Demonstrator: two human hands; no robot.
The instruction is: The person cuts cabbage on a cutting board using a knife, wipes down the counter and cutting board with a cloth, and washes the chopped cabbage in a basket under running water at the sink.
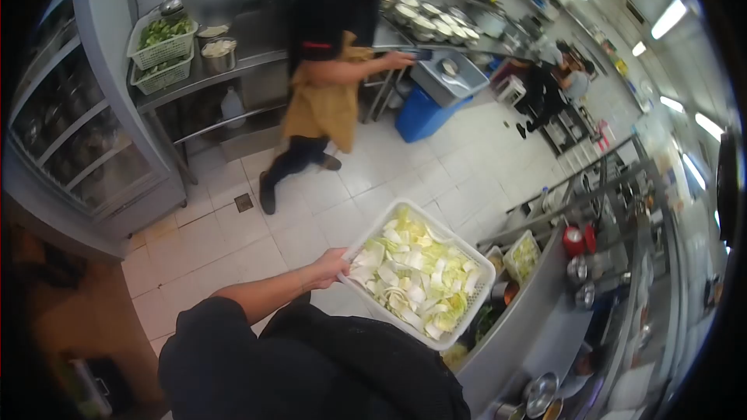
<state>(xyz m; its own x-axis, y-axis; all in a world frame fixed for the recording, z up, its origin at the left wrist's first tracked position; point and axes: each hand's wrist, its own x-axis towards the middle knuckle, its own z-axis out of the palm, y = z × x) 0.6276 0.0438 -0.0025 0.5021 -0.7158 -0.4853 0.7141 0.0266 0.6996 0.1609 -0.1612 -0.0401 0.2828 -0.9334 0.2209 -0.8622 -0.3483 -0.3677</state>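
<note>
My left hand [330,267] is closed around the near left rim of a white plastic basket [476,311]. Chopped cabbage [412,268], in pale green and white pieces, covers the inside of the basket. It is carried in front of my body, above the tiled floor. My right hand does not show; the basket and my dark clothing may hide it.
A person in a tan apron [319,109] walks ahead, holding a grey tub [447,93] above a blue bin [424,118]. Baskets of green vegetables [163,33] stand on the left counter. A steel counter [537,319] runs along my right. Other people [552,85] are farther back.
</note>
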